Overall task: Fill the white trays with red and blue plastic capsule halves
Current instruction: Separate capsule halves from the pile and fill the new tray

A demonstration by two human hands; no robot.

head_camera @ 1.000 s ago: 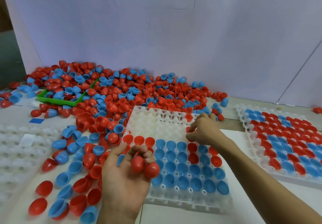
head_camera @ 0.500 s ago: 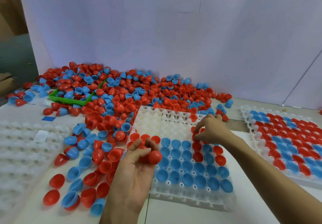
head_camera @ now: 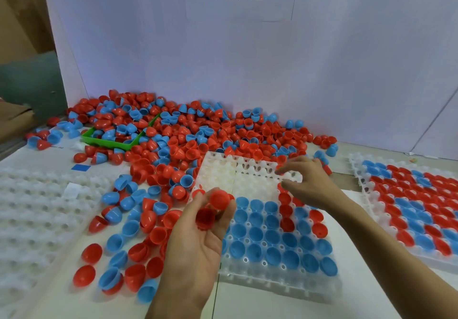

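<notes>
A white tray (head_camera: pixel 224 169) lies in front of me, its near rows filled with blue halves and a column of red halves, its far rows bare. My left hand (head_camera: pixel 198 241) hovers at the tray's left edge and holds two red capsule halves (head_camera: pixel 213 208) in its fingers. My right hand (head_camera: pixel 306 182) hangs over the tray's far right part with its fingers spread and loosely bent, nothing visible between them. A big pile of red and blue capsule halves (head_camera: pixel 188 140) covers the table behind and to the left of the tray.
A second white tray (head_camera: pixel 357 167) on the right is full of red and blue halves. More white trays (head_camera: pixel 37 207) lie on the left. A green bin (head_camera: pixel 109 141) sits in the pile at the back left. A white wall stands behind the pile.
My right hand has set down a red half at the top of the red column and opened above it. My left hand has risen a little with its red halves.
</notes>
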